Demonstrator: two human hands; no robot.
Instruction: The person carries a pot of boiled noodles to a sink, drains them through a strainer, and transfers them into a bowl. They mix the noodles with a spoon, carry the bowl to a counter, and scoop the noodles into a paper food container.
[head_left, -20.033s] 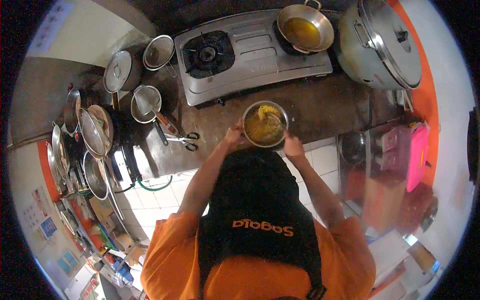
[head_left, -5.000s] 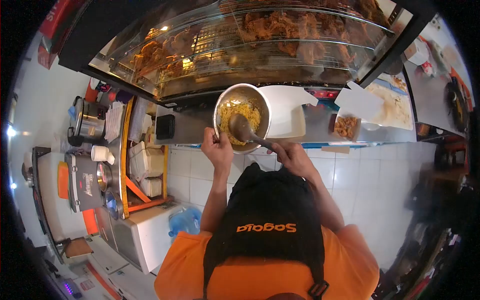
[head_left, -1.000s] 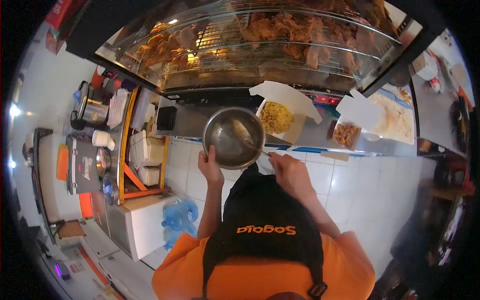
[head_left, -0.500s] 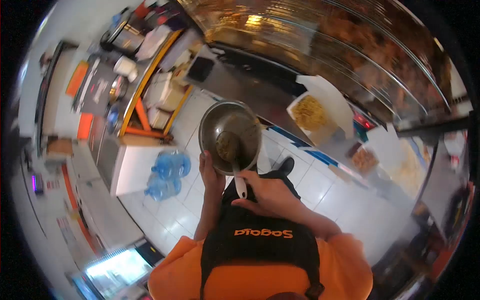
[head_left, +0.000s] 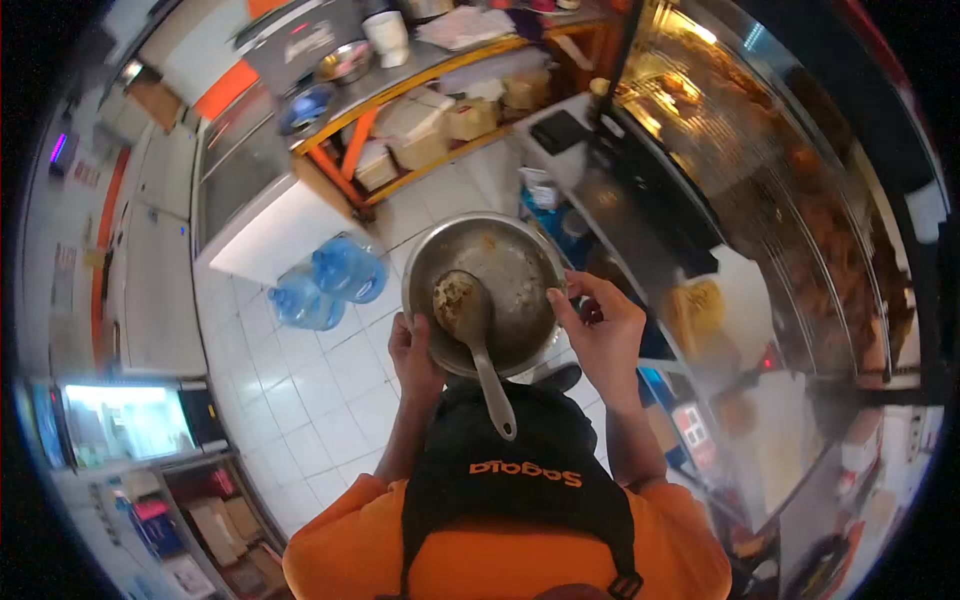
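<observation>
A steel bowl is held in front of my apron, tilted so that I look into it. Its inside is smeared with residue. A large serving spoon rests in it, some crumbly food in its head and its pale handle sticking out over the near rim. My left hand grips the bowl's left side, its fingers partly hidden beneath. On the right rim, my right hand pinches the edge between thumb and fingers.
Large blue water bottles stand on the tiled floor to the left. A shelved worktable is ahead. Along the right runs a counter with a box of yellow food, beside a lit glass display cabinet.
My right hand has let go of the spoon's handle and moved to the bowl's right rim. The view has turned left, and the counter now lies along my right side.
</observation>
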